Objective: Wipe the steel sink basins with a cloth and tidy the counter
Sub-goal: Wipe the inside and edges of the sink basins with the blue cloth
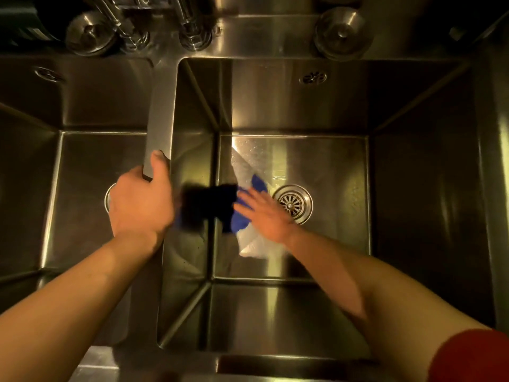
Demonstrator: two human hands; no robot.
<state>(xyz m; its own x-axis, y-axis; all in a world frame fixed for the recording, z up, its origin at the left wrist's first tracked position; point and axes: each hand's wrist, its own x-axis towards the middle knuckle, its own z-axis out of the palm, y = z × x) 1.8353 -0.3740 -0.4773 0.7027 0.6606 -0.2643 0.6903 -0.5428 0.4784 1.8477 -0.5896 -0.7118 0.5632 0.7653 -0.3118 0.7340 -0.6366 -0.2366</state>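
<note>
Two hands at a double steel sink, one braced on the divider, one wiping with a cloth.

The left basin (pixel 82 166) lies in dim light, its drain partly hidden under the left hand (pixel 140 199), whose grip is curled over the near end of the divider (pixel 162 111) between the basins, thumb on top. Just right of it, the blue cloth (pixel 242 213), partly in dark shadow and blurred, lies on the floor of the right basin (pixel 316 161). The right hand (pixel 264 210) presses flat on the cloth, fingers straight and spread, just beside the round drain (pixel 293 204). A red sleeve (pixel 473 357) shows at the lower right.
</note>
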